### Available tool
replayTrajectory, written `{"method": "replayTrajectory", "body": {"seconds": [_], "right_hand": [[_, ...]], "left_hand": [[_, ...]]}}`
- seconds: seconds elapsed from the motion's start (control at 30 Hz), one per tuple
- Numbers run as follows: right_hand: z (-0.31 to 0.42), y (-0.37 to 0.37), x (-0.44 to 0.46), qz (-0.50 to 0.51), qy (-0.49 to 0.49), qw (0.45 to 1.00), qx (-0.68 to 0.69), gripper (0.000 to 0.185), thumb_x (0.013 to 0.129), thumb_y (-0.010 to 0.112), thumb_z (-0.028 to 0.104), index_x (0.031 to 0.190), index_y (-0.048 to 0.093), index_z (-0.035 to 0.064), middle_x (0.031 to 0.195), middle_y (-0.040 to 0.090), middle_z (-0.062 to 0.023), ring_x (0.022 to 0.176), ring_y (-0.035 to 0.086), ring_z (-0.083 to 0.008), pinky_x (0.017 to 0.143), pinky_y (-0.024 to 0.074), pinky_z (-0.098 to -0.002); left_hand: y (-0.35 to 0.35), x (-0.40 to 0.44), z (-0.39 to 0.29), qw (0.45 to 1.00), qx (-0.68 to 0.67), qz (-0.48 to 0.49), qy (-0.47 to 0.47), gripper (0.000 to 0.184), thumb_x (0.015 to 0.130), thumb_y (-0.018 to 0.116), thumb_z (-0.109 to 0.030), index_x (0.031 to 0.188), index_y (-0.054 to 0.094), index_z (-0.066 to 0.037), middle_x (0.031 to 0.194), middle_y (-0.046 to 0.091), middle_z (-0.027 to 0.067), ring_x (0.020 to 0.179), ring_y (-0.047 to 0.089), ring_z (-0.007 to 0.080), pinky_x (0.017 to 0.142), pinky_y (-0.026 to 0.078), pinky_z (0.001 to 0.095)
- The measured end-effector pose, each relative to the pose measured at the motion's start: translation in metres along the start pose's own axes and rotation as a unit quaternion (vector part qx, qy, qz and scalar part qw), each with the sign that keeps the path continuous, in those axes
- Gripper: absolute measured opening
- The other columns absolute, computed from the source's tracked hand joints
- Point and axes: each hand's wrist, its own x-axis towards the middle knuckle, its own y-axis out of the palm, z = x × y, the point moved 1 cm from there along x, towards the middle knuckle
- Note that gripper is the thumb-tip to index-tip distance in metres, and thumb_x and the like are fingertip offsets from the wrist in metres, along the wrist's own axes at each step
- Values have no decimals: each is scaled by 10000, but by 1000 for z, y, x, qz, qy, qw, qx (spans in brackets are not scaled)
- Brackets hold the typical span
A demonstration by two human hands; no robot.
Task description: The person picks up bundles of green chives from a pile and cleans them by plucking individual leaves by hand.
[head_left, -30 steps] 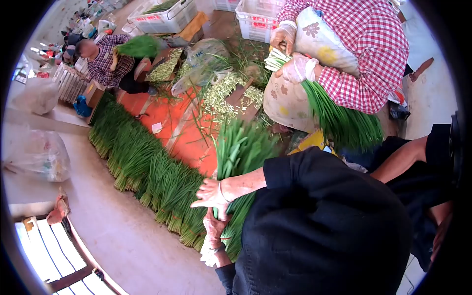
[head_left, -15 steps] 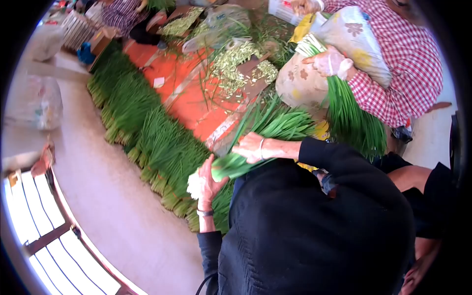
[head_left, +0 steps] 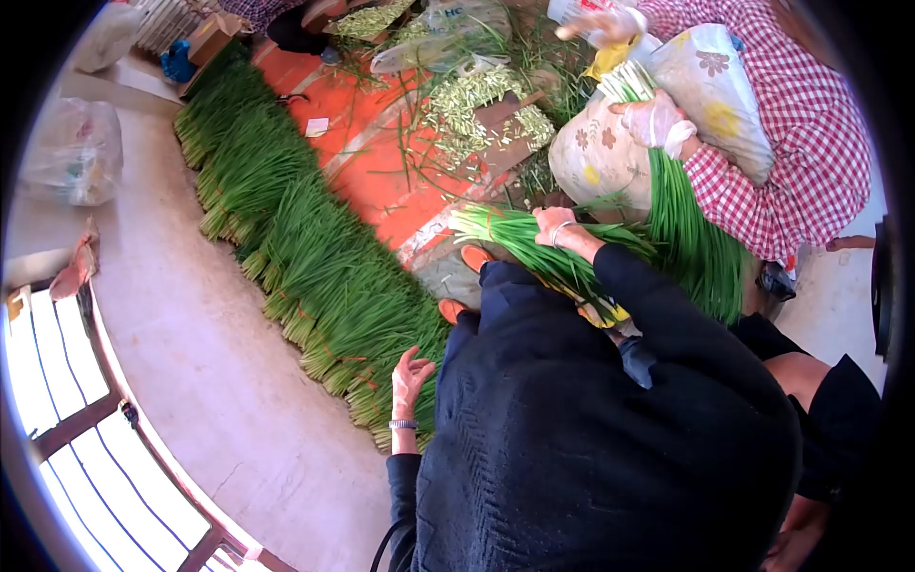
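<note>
In the head view, my right hand (head_left: 555, 226) is closed around a bunch of garlic chives (head_left: 519, 232) in front of my lap. Its pale stem ends point left and a thin reddish band circles them; the long leaves trail right over my lap. My left hand (head_left: 410, 381) is empty, fingers apart, beside my left leg. Close by it lies the near end of a long row of banded chive bunches (head_left: 324, 286), stem ends toward the pale floor.
At right, a co-worker in a checked shirt (head_left: 791, 124) holds another chive bunch (head_left: 691, 229) against a patterned sack (head_left: 600, 157). Cut stem pieces (head_left: 467, 110) litter the orange sheet (head_left: 372, 181). Behind them lie clear plastic bags (head_left: 457, 38). A barred window (head_left: 114, 477) is at lower left.
My left hand has come off the chives, moved down and opened. The bunch in my right hand now lies with its stems to the left, and my right hand has moved right and up.
</note>
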Motion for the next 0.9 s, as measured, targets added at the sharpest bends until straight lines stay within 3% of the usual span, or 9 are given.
{"method": "replayTrajectory", "body": {"seconds": [0.13, 0.33, 0.37, 0.43, 0.53, 0.6, 0.73, 0.9], "right_hand": [[-7, -5, 11, -13, 49, 998, 49, 519, 715, 709, 329, 1164, 568, 111, 992, 676, -159, 971, 643, -345, 834, 509, -450], [-3, -13, 27, -87, 64, 977, 183, 627, 760, 715, 369, 1310, 478, 186, 1207, 590, -174, 1109, 576, -357, 922, 459, -481], [-2, -12, 28, -89, 66, 976, 186, 627, 760, 715, 369, 1310, 478, 186, 1207, 590, -174, 1109, 576, -357, 922, 459, -481], [0, -10, 30, -132, 89, 986, 57, 616, 783, 687, 358, 1335, 467, 195, 1279, 547, -162, 1143, 556, -358, 951, 443, -488], [6, 5, 28, -115, 45, 992, 31, 499, 787, 651, 319, 1259, 553, 190, 1132, 641, -149, 1053, 615, -344, 892, 481, -483], [18, 14, 26, 13, 2, 997, 76, 401, 788, 617, 316, 1162, 636, 172, 1110, 659, -134, 1037, 628, -323, 883, 496, -456], [41, 44, -3, 80, -59, 987, 129, 332, 789, 610, 323, 1058, 682, 143, 1072, 673, -122, 1012, 632, -322, 869, 503, -412], [55, 88, -15, 80, -104, 973, 188, 280, 811, 629, 326, 1015, 702, 149, 1007, 690, -98, 976, 643, -306, 854, 504, -410]], "left_hand": [[-5, 3, -7, 1000, -9, 6, 3, 654, 756, 772, -157, 1318, 479, 4, 1008, 688, 180, 881, 676, 199, 788, 543, 304], [-21, 15, -37, 998, -50, -20, 30, 633, 786, 745, -124, 1329, 454, 23, 1025, 681, 165, 907, 658, 181, 811, 531, 283], [-21, 14, -41, 998, -55, -20, 24, 630, 791, 741, -123, 1335, 451, 14, 1033, 677, 169, 918, 654, 184, 814, 529, 286], [-20, 16, -38, 998, -45, -13, 31, 632, 792, 740, -124, 1338, 450, 8, 1030, 678, 168, 918, 654, 185, 813, 529, 288], [-16, 20, -32, 999, -34, -1, 42, 634, 795, 741, -131, 1345, 450, -9, 1026, 680, 163, 910, 655, 185, 813, 528, 293], [-12, 23, -27, 998, -35, 7, 43, 629, 798, 741, -145, 1343, 456, -14, 1023, 683, 163, 901, 658, 186, 805, 528, 291], [-2, 22, -17, 998, -2, 8, 54, 625, 798, 743, -155, 1341, 463, -20, 1011, 690, 164, 906, 662, 196, 811, 522, 303], [1, 16, -15, 999, -21, 9, 33, 645, 808, 729, -136, 1361, 430, 8, 1039, 683, 166, 908, 646, 180, 837, 512, 295]]}}
